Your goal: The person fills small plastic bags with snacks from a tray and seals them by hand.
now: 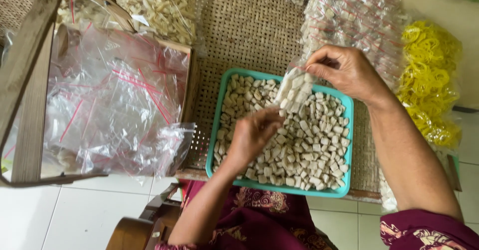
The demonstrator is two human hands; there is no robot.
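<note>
A teal plastic tray lies on a woven bamboo mat and is full of several small off-white cubes. My right hand pinches the top of a small clear plastic bag partly filled with cubes, holding it tilted over the tray's far side. My left hand hovers over the tray with fingers curled at the bag's lower end, touching it and the cubes there.
A heap of empty clear bags with red strips sits in a wooden box at left. Filled bags pile at the back right beside yellow rubber bands. The woven mat rests on white floor tiles.
</note>
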